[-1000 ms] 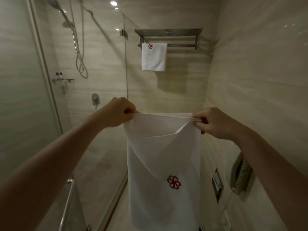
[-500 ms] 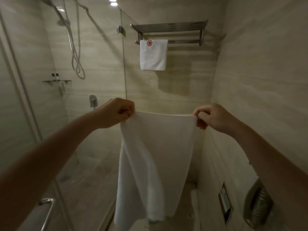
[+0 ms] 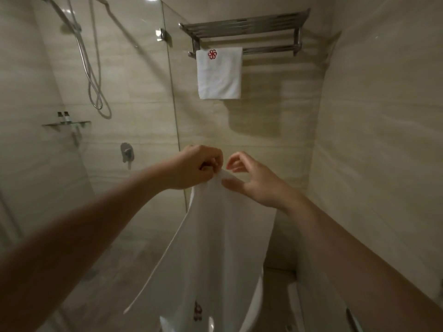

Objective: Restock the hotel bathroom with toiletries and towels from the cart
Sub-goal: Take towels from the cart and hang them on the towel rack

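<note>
Arms outstretched, left hand (image 3: 196, 167) pinching the towel (image 3: 215, 236), right hand (image 3: 253, 182) beside it (fingers spread).

towel (image 3: 215, 248): lower edge cut off | logo (image 3: 198, 313): blurred | bottles (image 3: 64, 117): labels unreadable

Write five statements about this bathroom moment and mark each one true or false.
1. The left hand grips the top of the held towel. True.
2. The towel rack is bare. False: a folded towel hangs from the left end of its lower bar.
3. Two small bottles stand on the shower shelf. True.
4. Both hands hold the towel stretched wide. False: the right hand is close beside the left, with its fingers loosely spread.
5. The folded towel's logo is blue. False: it is red.
</note>
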Demonstrator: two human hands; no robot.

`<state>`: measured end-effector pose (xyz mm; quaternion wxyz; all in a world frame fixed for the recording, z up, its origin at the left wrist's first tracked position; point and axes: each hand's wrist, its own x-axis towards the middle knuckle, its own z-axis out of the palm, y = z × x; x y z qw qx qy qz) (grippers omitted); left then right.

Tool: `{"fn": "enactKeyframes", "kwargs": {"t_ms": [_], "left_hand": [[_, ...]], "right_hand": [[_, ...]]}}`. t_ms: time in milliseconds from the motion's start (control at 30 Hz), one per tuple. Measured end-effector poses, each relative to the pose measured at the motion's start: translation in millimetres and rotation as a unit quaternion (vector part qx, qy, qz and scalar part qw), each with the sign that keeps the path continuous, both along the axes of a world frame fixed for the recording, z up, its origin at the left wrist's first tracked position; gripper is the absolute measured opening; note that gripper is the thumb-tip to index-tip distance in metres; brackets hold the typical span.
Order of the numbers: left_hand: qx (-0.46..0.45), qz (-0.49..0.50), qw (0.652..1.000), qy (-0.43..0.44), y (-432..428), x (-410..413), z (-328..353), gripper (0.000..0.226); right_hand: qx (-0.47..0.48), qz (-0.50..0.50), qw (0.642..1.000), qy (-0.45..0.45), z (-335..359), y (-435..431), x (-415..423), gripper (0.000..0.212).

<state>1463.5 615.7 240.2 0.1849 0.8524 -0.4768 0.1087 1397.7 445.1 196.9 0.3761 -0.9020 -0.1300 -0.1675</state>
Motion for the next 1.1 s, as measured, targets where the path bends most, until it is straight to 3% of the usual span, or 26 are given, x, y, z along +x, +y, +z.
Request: {"fn": "enactKeyframes", "kwargs": {"t_ms": [100, 200, 267, 367, 467, 567, 667, 733, 867, 933, 1100], "left_hand": [[-0.072, -0.041, 0.995, 0.054, 6.9, 32.4, -0.4, 0.029], [-0.177, -0.057, 0.975, 0.120, 13.5, 65.1, -8.4, 0.027], [-0.252, -0.049, 0.958, 0.129, 14.1, 83.0, -14.7, 0.025], [-0.305, -0.014, 0.943, 0.130, 7.3, 104.8, -21.7, 0.023], [-0.350, -0.020, 0.924, 0.151, -5.9, 129.0, -28.0, 0.021], [-0.289, -0.049, 0.929, 0.224, -16.2, 155.1, -48.5, 0.024], [-0.138, -0.007, 0.975, 0.173, -18.6, 188.4, -74.0, 0.048], [-0.099, 0.045, 0.986, 0.126, -19.9, 212.0, -77.4, 0.060], [-0.096, 0.097, 0.987, 0.088, -36.2, 244.7, -62.3, 0.063], [-0.097, 0.101, 0.986, 0.086, -48.8, 255.7, -59.3, 0.055], [-0.211, 0.073, 0.955, 0.197, -74.3, 267.6, -53.1, 0.034]], "right_hand": [[0.042, 0.029, 0.998, 0.022, 10.7, 21.9, 44.7, 0.031], [0.006, 0.027, 1.000, 0.007, 20.6, 26.3, 79.2, 0.017], [-0.038, 0.014, 0.999, -0.014, 27.9, 23.3, 97.3, 0.020], [-0.099, 0.011, 0.995, -0.003, 37.7, 13.8, 121.2, 0.022], [-0.097, 0.030, 0.995, 0.004, 45.7, 0.9, 144.5, 0.021], [-0.093, 0.031, 0.995, -0.024, 51.0, -19.1, 167.2, 0.015], [-0.108, 0.007, 0.994, -0.030, 56.5, -47.8, 186.4, 0.017], [-0.142, -0.004, 0.990, -0.017, 57.5, -68.9, 199.3, 0.016], [-0.206, -0.024, 0.978, -0.010, 53.7, -105.8, 228.6, 0.016], [-0.202, -0.027, 0.979, -0.023, 52.0, -120.0, 243.2, 0.016], [-0.103, 0.000, 0.991, -0.088, 41.5, -137.6, 268.3, 0.014]]}}
